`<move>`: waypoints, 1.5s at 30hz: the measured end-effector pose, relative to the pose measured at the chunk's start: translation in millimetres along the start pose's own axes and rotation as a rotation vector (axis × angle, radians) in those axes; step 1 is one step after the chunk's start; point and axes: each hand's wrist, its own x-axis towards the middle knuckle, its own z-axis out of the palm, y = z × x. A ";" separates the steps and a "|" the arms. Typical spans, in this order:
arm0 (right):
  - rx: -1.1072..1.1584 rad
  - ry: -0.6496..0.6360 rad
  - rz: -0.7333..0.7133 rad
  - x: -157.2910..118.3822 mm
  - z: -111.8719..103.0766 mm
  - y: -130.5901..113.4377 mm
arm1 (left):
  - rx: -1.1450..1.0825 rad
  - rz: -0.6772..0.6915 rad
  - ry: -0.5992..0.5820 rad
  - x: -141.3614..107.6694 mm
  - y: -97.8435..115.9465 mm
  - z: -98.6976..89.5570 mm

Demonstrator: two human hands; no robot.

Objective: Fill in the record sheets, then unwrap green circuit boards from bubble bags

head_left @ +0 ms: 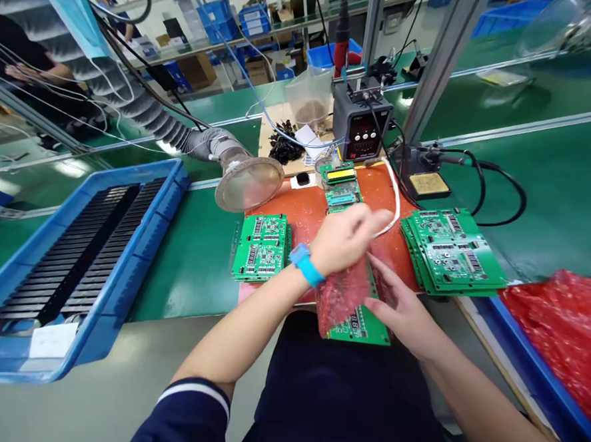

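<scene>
A green circuit board [377, 331] with a digit display is above my lap, partly covered by a red bubble-wrap bag [343, 297]. My left hand [347, 237], wearing a blue wristband [307, 265], is closed over the top of the bag. At the board's right edge, my right hand [403, 312] grips it between thumb and fingers; part of this hold is hidden by the bag. To the left lies a stack of green circuit boards [261, 247], and another stack of boards [456, 251] lies to the right.
A round fume extractor hood [250, 183] hangs over the orange mat [306, 208]. Behind stand a soldering station [361, 122] and a board with a yellow display [341, 176]. A blue tray [97, 315] holds black slotted racks. Red bags [564, 331] fill a right-hand bin.
</scene>
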 end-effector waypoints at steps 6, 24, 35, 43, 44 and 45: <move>0.055 0.079 0.131 -0.9 -4.6 4.9 | 0.851 0.217 -0.192 19.7 0.0 -20.5; 0.054 0.266 0.402 7.8 4.0 -6.1 | 0.118 -0.383 -0.207 -135.5 -36.0 -8.0; 0.053 0.210 0.425 4.8 2.6 -11.8 | -0.034 -0.360 -0.142 -147.1 -30.0 0.9; 0.302 0.277 0.494 -26.1 -17.1 -19.4 | 0.162 -0.393 -0.298 -163.3 -17.5 -32.1; 0.318 0.293 0.500 -32.7 -21.4 -20.8 | 0.238 -0.418 -0.355 -165.5 -14.3 -37.1; 0.330 0.312 0.507 -39.5 -25.4 -22.2 | 0.302 -0.444 -0.415 -166.6 -10.4 -42.0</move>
